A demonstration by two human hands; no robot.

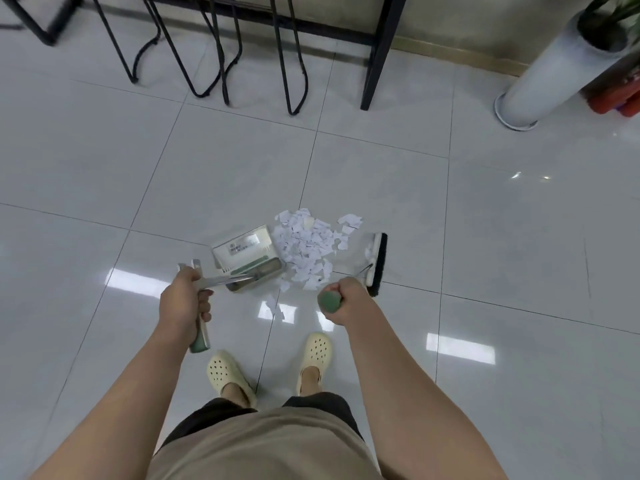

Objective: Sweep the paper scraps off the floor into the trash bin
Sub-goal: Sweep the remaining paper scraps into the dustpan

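Nearest, the person's cream clogs (313, 355) are standing on the tiled floor (485, 237). Just beyond, the left hand (185, 303) is gripping the dustpan handle (201, 327), fingers (205, 304) curled tight around it, while the right hand (341, 301) is clamping its fingers round the green-capped broom handle (329, 301). Farther on, the dustpan (247, 254) is sitting with its mouth facing right, touching the pile of paper scraps (306, 251); the broom head (377, 263) is waiting just right of the pile. The scraps are looking light and flimsy, likely scattering under fast strokes, so short, gentle sweeps leftward seem wise. A few strays (275, 304) are lying nearer the feet. No trash bin is showing.
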